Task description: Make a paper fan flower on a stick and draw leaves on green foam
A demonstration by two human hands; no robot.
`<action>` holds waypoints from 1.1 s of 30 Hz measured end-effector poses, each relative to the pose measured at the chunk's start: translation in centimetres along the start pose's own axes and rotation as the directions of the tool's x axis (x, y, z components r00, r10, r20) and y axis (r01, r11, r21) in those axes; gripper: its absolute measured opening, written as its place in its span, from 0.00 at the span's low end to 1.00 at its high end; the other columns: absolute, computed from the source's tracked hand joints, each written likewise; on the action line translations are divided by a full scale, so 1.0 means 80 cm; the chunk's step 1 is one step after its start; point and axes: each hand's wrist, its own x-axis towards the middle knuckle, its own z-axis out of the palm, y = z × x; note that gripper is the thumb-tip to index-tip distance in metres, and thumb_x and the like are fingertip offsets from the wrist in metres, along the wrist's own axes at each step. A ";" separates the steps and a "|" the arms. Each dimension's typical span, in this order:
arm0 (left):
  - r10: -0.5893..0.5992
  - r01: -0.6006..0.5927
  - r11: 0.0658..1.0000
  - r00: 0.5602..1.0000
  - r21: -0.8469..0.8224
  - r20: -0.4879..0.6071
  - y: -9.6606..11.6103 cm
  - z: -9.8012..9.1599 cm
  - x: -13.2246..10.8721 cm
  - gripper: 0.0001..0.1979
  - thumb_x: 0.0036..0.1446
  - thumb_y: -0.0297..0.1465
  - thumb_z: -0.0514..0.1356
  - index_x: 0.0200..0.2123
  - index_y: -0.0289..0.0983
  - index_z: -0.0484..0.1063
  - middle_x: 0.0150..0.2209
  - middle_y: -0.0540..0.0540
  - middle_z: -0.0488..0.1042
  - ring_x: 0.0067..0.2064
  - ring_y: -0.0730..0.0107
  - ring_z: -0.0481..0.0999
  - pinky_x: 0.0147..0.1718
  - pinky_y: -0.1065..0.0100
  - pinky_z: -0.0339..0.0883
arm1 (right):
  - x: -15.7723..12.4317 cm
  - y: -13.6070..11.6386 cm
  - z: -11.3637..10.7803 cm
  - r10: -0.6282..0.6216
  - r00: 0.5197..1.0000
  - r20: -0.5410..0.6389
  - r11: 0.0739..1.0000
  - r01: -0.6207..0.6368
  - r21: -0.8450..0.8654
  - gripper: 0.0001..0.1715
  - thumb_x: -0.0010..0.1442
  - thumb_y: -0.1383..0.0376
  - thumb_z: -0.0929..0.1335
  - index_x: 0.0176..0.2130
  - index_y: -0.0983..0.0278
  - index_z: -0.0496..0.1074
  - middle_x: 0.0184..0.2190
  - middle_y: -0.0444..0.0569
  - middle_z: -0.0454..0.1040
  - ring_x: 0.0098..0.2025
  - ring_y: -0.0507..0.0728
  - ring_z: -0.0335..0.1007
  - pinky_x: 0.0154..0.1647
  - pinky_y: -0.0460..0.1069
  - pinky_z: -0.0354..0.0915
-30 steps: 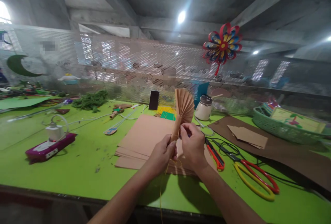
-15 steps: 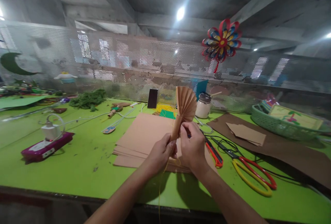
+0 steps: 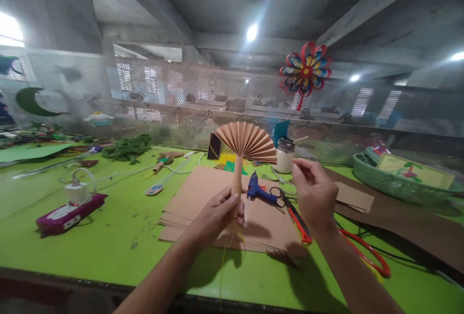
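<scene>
Over the counter (image 3: 126,256), in from its near edge, the left hand (image 3: 217,210) grips the upright handle (image 3: 237,171) of a spread paper fan (image 3: 242,140), beside a blue glue gun (image 3: 259,189), while the right hand (image 3: 317,190) hovers, fingertips bunched, contents unclear.

We have a spotted green table (image 3: 119,261) before us. Below and beyond our left hand (image 3: 219,210) lies a stack of brown paper (image 3: 195,183). Well to that hand's left sits a purple power strip (image 3: 87,208), with a green leafy heap (image 3: 126,148) farther off. Beside our right hand (image 3: 315,190) lies a red-and-black cutter (image 3: 306,236); right of its wrist, red-handled scissors (image 3: 386,268), and behind them a dark brown sheet (image 3: 406,217). A jar (image 3: 285,161) stands beyond that hand.
</scene>
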 end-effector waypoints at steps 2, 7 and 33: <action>0.002 0.000 0.999 1.000 -0.054 0.026 0.007 0.002 0.001 0.16 0.60 0.39 0.61 0.46 0.35 0.65 0.27 0.51 0.67 0.26 0.75 0.68 0.31 0.69 0.64 | 0.009 0.017 0.001 0.114 0.991 0.065 0.988 -0.120 0.098 0.15 0.56 0.62 0.69 0.44 0.65 0.72 0.38 0.52 0.73 0.40 0.60 0.69 0.43 0.57 0.64; 0.011 0.005 0.989 0.994 -0.150 0.106 0.018 0.004 0.006 0.13 0.58 0.33 0.63 0.44 0.34 0.67 0.26 0.52 0.67 0.24 0.76 0.68 0.30 0.68 0.66 | 0.000 0.029 0.032 0.242 0.816 0.525 0.869 -0.423 0.256 0.24 0.48 0.66 0.72 0.47 0.62 0.73 0.45 0.53 0.76 0.51 0.62 0.69 0.45 0.54 0.67; 0.066 -0.114 0.957 0.981 -0.265 -0.184 0.012 -0.028 0.046 0.08 0.66 0.24 0.50 0.48 0.30 0.60 0.37 0.33 0.79 0.44 0.53 0.81 0.49 0.52 0.70 | -0.089 0.015 0.048 0.275 0.578 0.768 0.939 -0.333 -0.086 0.22 0.66 0.54 0.61 0.32 0.66 0.73 0.19 0.45 0.71 0.22 0.51 0.61 0.29 0.48 0.56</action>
